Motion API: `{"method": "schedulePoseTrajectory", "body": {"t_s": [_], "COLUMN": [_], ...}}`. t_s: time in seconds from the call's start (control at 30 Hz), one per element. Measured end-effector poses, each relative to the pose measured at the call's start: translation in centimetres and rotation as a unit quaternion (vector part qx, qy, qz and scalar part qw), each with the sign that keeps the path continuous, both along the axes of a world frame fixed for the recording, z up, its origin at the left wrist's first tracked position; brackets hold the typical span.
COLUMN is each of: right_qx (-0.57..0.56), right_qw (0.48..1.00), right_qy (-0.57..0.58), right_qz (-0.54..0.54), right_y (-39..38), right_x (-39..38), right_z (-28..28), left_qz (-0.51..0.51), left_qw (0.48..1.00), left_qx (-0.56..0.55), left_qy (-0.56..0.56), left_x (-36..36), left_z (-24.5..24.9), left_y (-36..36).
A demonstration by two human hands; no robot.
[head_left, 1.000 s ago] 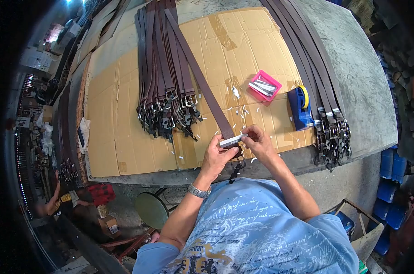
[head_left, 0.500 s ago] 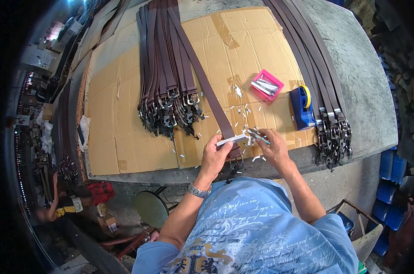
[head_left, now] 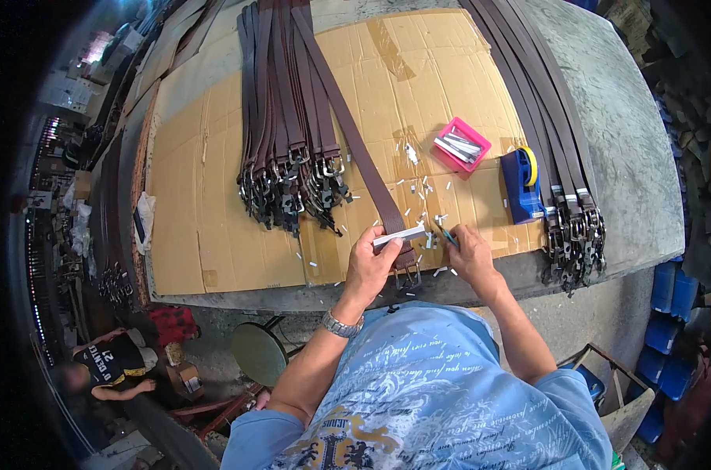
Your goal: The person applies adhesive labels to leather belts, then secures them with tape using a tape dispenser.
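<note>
Strip [head_left: 407,235] — pinched on belt [head_left: 365,157] by left hand [head_left: 366,271] | right hand [head_left: 474,257] — since off it, gripping tool [head_left: 448,236]

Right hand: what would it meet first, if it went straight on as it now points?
Probably the loose white scraps on the cardboard, ahead of the right hand; its height above them is unclear.

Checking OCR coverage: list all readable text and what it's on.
"ENTE" and "2": black jersey; other characters unclear.
Perhaps "JEANS": blue T-shirt; its script is too small to quote reliably.
White label strip and blue tape dispenser: any print too small.
</note>
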State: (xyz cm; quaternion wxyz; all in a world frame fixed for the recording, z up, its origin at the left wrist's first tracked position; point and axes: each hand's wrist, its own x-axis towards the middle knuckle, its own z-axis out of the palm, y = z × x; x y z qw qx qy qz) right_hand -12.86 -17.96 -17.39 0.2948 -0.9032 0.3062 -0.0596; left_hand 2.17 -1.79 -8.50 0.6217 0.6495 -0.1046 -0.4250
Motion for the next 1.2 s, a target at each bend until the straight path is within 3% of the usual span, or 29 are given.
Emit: {"method": "schedulePoseTrajectory", "body": {"t_s": [0.07, 0.1, 0.17, 0.33, 0.4, 0.47, 0.53, 0.77, 0.83, 0.93, 1.2], "right_qx": [0.156, 0.156, 0.351, 0.418, 0.496, 0.491, 0.543, 0.604, 0.668, 0.684, 0.647], "right_qw": [0.985, 0.985, 0.929, 0.900, 0.853, 0.858, 0.824, 0.776, 0.723, 0.708, 0.738], "right_qy": [-0.056, -0.055, 0.000, -0.072, -0.083, -0.082, -0.133, -0.138, -0.143, -0.155, -0.166], "right_qz": [-0.057, -0.055, -0.117, -0.104, -0.138, -0.128, -0.093, -0.119, -0.100, -0.079, -0.097], "right_y": [-0.2, -0.2, 0.1, 1.4, 1.9, 2.3, 2.5, 3.5, 3.5, 3.6, 3.9], "right_x": [-0.2, -0.2, -0.1, -0.4, -0.2, -0.1, -0.2, 0.6, 0.6, 0.9, 2.2], "right_z": [1.3, 2.5, 4.7, 5.4, 6.3, 7.0, 6.6, 7.9, 7.9, 7.6, 8.0], "left_qz": [0.003, 0.002, 0.002, -0.001, 0.011, 0.023, 0.019, 0.018, 0.022, 0.025, 0.010], "left_qw": [1.000, 1.000, 0.999, 1.000, 0.999, 0.998, 1.000, 0.999, 0.999, 0.999, 0.999], "left_qx": [-0.005, 0.006, 0.016, -0.022, -0.029, -0.036, -0.020, -0.027, -0.009, -0.031, -0.031], "left_qy": [-0.008, -0.020, -0.029, -0.012, 0.015, 0.043, 0.012, 0.006, 0.033, 0.029, 0.016], "left_x": [0.0, 0.0, 0.0, -0.2, -0.4, -0.4, -0.3, -0.6, -0.7, -0.7, -0.5], "left_z": [0.0, 0.1, 0.5, 0.3, 0.8, 0.9, 0.5, 1.1, 1.7, 1.6, 0.1], "left_y": [-0.1, -0.1, -0.3, -0.7, -0.8, -0.8, -0.7, -0.9, -1.0, -1.1, -0.7]}}
